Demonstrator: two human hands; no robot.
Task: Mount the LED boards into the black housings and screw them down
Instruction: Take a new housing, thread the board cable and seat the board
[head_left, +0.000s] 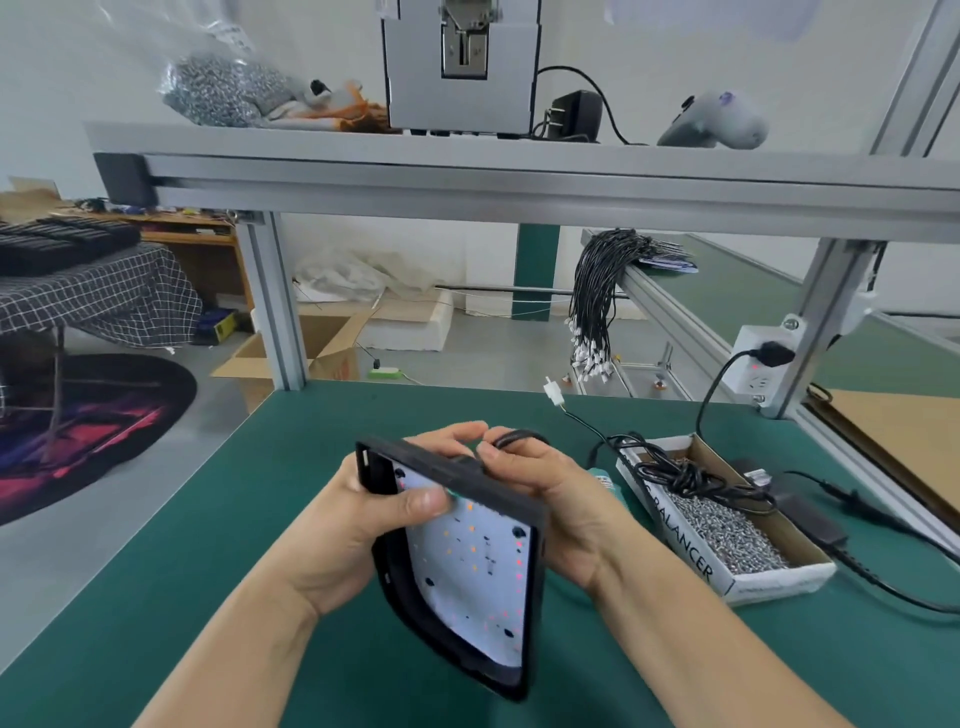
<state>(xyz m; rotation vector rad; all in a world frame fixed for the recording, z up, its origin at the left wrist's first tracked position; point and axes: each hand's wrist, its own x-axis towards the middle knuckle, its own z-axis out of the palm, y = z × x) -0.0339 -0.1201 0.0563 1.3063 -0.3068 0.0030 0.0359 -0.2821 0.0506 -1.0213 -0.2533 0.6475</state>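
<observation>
A black housing (410, 613) is held tilted above the green table, with a white LED board (478, 577) lying inside it. My left hand (358, 525) grips the housing's left edge, its thumb pressing on the board's upper part. My right hand (550, 499) holds the housing's far right edge and pinches a black cable (519, 437) at its top corner. A cardboard box of small silver screws (727, 525) sits just to the right of my right hand.
A tangled black cord (691, 475) lies across the screw box, and a power adapter (810, 519) sits beside it. A white connector on a wire (555, 396) lies further back. The green table (182, 597) stretches left. An aluminium frame shelf (467, 176) spans overhead.
</observation>
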